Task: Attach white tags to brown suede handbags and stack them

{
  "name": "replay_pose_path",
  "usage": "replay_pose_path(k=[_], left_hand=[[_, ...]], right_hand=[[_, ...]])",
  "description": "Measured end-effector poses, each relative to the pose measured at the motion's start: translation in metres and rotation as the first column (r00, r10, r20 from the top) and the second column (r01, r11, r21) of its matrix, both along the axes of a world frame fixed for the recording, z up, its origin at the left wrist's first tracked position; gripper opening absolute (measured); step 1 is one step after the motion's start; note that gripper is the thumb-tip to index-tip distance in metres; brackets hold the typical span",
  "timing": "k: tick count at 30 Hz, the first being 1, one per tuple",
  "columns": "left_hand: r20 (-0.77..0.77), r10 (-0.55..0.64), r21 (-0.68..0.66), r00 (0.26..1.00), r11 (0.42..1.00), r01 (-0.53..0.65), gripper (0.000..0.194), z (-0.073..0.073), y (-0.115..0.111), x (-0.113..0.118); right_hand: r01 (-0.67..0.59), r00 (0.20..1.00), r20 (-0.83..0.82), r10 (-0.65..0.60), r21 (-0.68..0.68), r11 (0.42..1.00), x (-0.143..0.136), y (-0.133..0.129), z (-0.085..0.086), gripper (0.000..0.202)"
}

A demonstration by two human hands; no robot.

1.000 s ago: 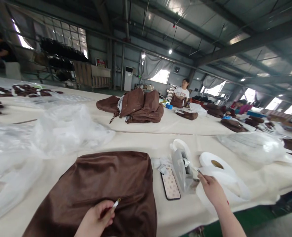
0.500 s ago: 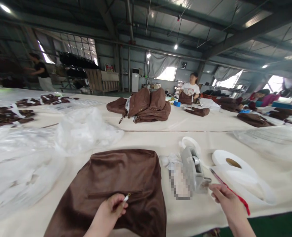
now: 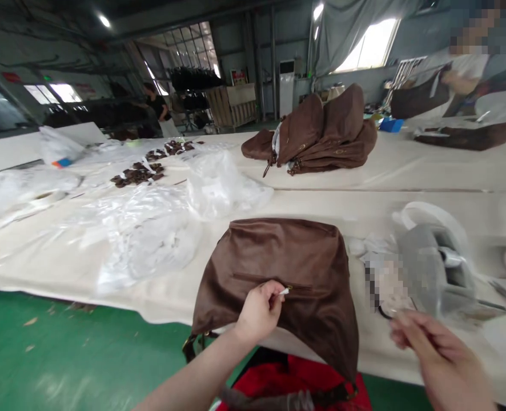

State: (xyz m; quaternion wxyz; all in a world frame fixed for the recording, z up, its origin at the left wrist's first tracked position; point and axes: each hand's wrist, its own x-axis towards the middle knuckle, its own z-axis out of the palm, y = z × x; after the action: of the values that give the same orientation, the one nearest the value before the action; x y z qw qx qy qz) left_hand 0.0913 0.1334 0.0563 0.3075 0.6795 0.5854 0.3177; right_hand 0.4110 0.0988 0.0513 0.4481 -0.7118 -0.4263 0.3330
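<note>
A brown bag lies at the near edge of the table, its strap hanging below the edge. My left hand pinches a small white wrapped zipper pull at the bag's zipper. To the right, beside the grey tape dispenser, my right hand has its thumb and fingers pressed together; what they hold, if anything, is too small to make out.
Brown bags are piled across the table. Clear plastic spreads at left, near brown pieces. A person handles a brown bag at the far right. Another person stands at the back left.
The view has turned left and moved closer to the bag. My right hand has come away from the dispenser's front end. My left hand keeps its pinch at the zipper.
</note>
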Motion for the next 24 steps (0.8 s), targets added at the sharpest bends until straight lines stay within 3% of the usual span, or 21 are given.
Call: replay_pose_path(k=[3,6,10,15,19,22,24], left_hand=[[-0.145,-0.014,0.145,0.989,0.989,0.036,0.018,-0.001,-0.003,0.001],[-0.173,0.012,0.229,0.985,0.973,0.029,0.030,-0.011,-0.006,0.001],[-0.203,0.030,0.329,0.979,0.943,0.039,0.029,-0.022,-0.008,0.000],[-0.263,0.026,0.344,0.964,0.937,0.069,0.025,-0.023,-0.009,0.001],[-0.208,-0.019,0.222,0.978,0.973,0.066,0.023,-0.013,-0.004,0.001],[0.108,-0.030,-0.102,0.994,0.994,0.041,0.018,-0.003,0.002,-0.002],[0.373,0.017,-0.348,0.928,0.929,0.123,0.016,0.001,0.005,-0.003]], right_hand=[[-0.373,0.867,-0.352,0.352,0.010,0.928,-0.099,0.018,0.009,0.039],[-0.489,0.739,-0.525,0.422,0.013,0.872,-0.154,0.034,0.002,0.038],[-0.506,0.709,-0.583,0.398,-0.027,0.862,-0.168,0.045,-0.005,0.040],[-0.519,0.727,-0.569,0.384,-0.089,0.850,-0.168,0.049,0.000,0.038],[-0.499,0.769,-0.520,0.371,-0.126,0.858,-0.168,0.049,-0.005,0.033],[-0.523,0.763,-0.516,0.389,-0.141,0.840,-0.164,0.045,-0.008,0.035],[-0.553,0.739,-0.534,0.410,-0.134,0.822,-0.162,0.043,-0.008,0.036]])
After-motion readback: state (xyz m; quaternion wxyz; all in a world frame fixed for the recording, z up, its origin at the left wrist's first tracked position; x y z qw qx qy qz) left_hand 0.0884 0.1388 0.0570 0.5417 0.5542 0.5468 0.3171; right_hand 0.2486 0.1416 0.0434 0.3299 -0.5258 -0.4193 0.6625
